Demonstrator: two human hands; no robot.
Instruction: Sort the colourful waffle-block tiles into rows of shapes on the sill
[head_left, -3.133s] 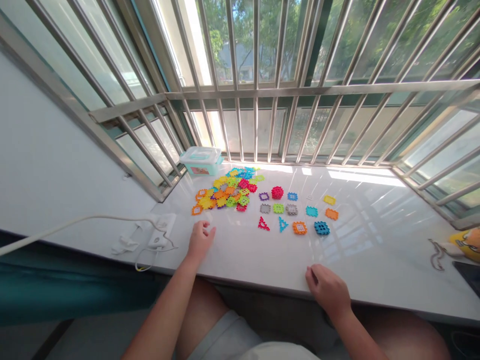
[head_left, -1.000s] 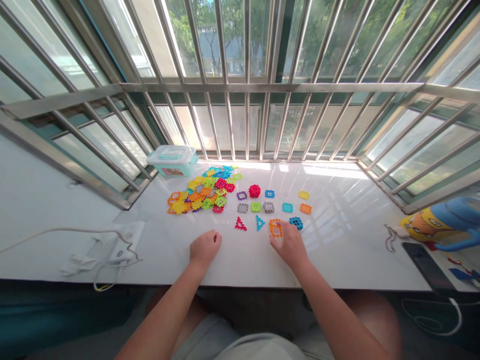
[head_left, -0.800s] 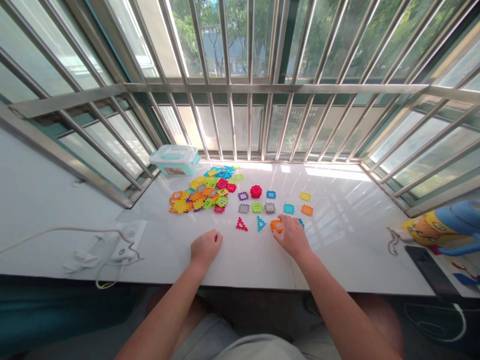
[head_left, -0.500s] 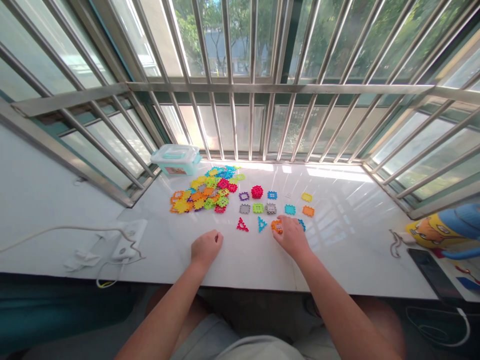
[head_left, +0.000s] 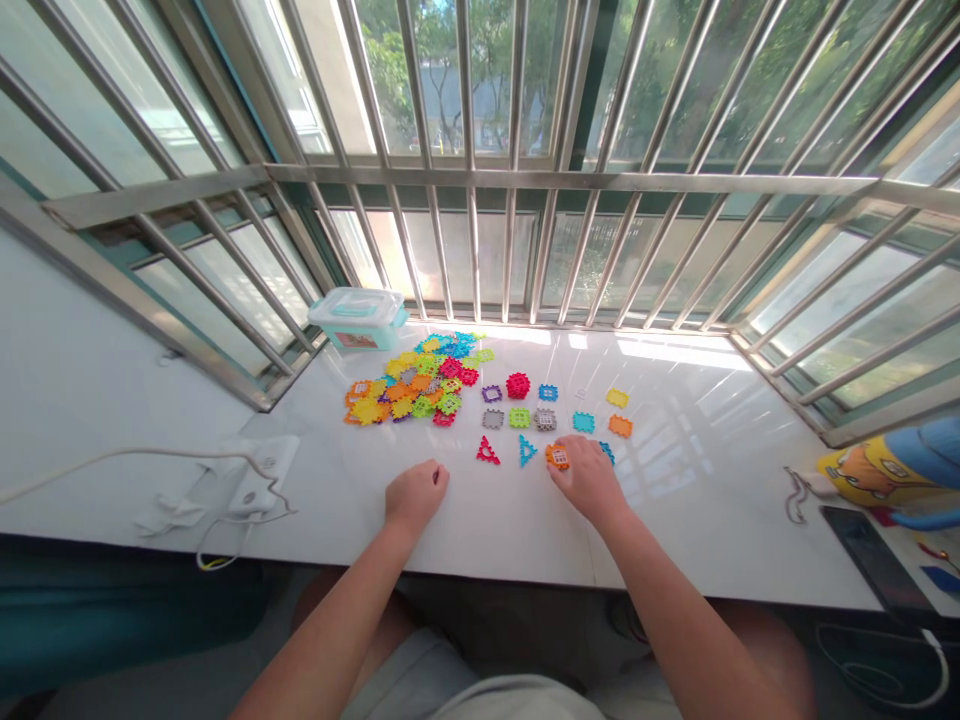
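My right hand (head_left: pixel 587 477) has its fingers on an orange interlocking plastic piece (head_left: pixel 557 457) with a window lattice, low over the white tabletop. A blue piece (head_left: pixel 607 453) is partly hidden behind that hand. Just left of the orange piece lies a blue triangular piece (head_left: pixel 526 450), and beyond it a red triangular piece (head_left: pixel 487 450). My left hand (head_left: pixel 417 493) rests on the table as a loose fist, with nothing visible in it. Farther back are a grey lattice piece (head_left: pixel 545 419), a green square piece (head_left: pixel 519 418) and a red ball-shaped piece (head_left: pixel 517 385).
A heap of colourful interlocking pieces (head_left: pixel 412 388) lies left of the spaced-out ones. Behind it stands a lidded plastic box (head_left: pixel 358 318). A power strip (head_left: pixel 262 478) with cables is at left; a phone (head_left: pixel 862 555) and a yellow-and-blue bottle (head_left: pixel 892 465) are at right. Metal bars line the window.
The camera view has shifted slightly. My right hand stays in about the same place, and the orange piece shows its lattice face a little more plainly. My left hand keeps still.
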